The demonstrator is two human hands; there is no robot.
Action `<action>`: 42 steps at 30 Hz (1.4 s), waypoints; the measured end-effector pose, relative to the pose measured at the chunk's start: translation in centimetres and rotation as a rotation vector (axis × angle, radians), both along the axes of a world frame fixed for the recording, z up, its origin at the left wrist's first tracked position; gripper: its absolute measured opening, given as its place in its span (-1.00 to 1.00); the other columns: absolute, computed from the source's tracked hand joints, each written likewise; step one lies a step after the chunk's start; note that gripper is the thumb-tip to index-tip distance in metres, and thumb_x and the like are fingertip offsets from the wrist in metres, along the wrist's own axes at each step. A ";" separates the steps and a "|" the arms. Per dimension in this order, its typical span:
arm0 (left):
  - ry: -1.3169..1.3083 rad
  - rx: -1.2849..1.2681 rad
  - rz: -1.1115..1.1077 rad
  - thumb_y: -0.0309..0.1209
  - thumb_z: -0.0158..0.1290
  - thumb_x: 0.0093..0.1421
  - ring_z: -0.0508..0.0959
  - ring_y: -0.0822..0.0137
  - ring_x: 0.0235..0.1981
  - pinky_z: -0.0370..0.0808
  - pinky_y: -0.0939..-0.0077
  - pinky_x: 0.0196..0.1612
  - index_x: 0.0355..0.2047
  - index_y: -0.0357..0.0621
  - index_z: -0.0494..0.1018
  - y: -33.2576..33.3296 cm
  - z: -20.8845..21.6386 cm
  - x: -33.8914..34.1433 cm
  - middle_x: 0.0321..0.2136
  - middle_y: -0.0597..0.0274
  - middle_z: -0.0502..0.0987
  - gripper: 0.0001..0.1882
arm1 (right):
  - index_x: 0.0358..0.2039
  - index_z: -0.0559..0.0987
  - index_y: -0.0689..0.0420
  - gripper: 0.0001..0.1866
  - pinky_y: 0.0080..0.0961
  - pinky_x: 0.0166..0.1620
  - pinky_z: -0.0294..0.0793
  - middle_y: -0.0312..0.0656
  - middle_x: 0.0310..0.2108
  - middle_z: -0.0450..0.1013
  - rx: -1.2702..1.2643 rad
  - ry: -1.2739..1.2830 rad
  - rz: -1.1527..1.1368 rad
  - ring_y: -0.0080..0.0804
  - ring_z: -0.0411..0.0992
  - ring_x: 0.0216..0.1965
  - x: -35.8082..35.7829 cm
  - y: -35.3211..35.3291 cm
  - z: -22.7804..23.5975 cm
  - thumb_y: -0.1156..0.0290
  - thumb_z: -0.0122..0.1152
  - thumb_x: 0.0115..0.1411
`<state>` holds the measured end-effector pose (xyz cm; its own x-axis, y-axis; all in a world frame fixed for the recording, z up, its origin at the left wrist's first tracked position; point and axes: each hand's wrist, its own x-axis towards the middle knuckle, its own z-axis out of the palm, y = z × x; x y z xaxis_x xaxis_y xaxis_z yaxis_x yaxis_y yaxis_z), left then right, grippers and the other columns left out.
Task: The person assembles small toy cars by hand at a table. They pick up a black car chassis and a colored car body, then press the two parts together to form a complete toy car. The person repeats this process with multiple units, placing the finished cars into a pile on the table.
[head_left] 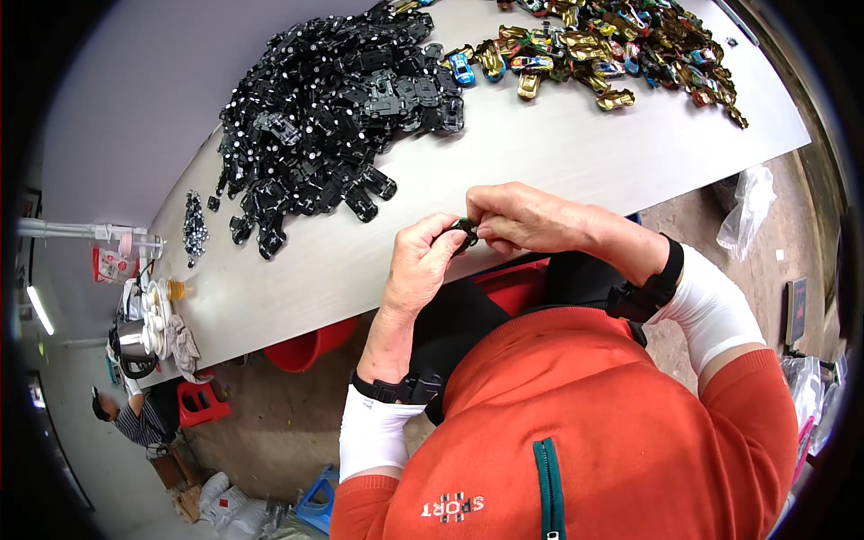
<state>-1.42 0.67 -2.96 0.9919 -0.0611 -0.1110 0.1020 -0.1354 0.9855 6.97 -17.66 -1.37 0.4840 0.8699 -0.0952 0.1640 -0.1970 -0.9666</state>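
My left hand [421, 263] and my right hand [531, 219] meet at the table's near edge, both pinching one small black plastic part [466, 229] between the fingertips. Most of that part is hidden by my fingers. A large heap of black toy-car chassis parts [328, 112] lies on the grey table [558, 148] just beyond my hands. Farther right at the back lies a pile of shiny coloured toy-car bodies [612, 45], gold, blue and red. Both wrists carry black straps over white sleeves.
A small pile of tiny dark pieces [193, 225] sits near the table's left end, beside cups and a kettle [135, 342]. A red basin [310, 346] stands under the table. Another person [126, 416] sits low at far left. A plastic bag [747, 207] lies on the floor.
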 end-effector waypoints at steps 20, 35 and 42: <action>0.009 0.132 0.040 -0.44 -0.01 0.23 0.30 0.65 -0.70 0.17 0.81 -0.68 -0.34 -0.26 0.50 -0.8 -0.8 0.2 -0.62 0.35 0.44 -0.86 | -0.39 0.38 0.18 -0.91 -0.71 -0.60 0.16 -0.43 -0.68 0.24 -0.074 0.036 -0.078 -0.71 0.17 -0.64 -0.2 0.0 -1.2 0.50 -0.11 0.23; 0.813 -0.430 -0.315 -0.34 0.03 0.21 0.41 0.57 -0.56 0.22 0.76 -0.66 -0.09 -0.18 0.37 -1.7 -8.4 -4.5 -0.43 0.29 0.46 -0.70 | -0.36 0.45 0.14 -0.88 -0.64 -0.49 0.37 -0.37 -0.53 0.34 0.007 0.226 -0.592 -0.65 0.33 -0.56 1.8 -10.2 -0.9 0.41 0.17 0.12; 0.370 0.406 -0.158 -0.25 0.08 0.16 0.54 0.15 -0.27 0.50 0.42 -0.29 0.12 -0.28 0.20 -2.5 -16.2 -2.1 -0.05 -0.10 0.40 -0.41 | -0.36 0.53 0.02 -0.87 -0.25 -0.29 0.42 -0.11 -0.40 0.36 -0.432 -0.953 -0.908 -0.08 0.41 -0.35 8.9 -14.9 -1.4 0.50 0.16 0.03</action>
<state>-3.55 -1.84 -19.17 0.8649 -0.0854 -0.4947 0.3782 -0.5371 0.7540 15.90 -32.59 -2.80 0.8886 0.2051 0.4103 0.3745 -0.8409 -0.3907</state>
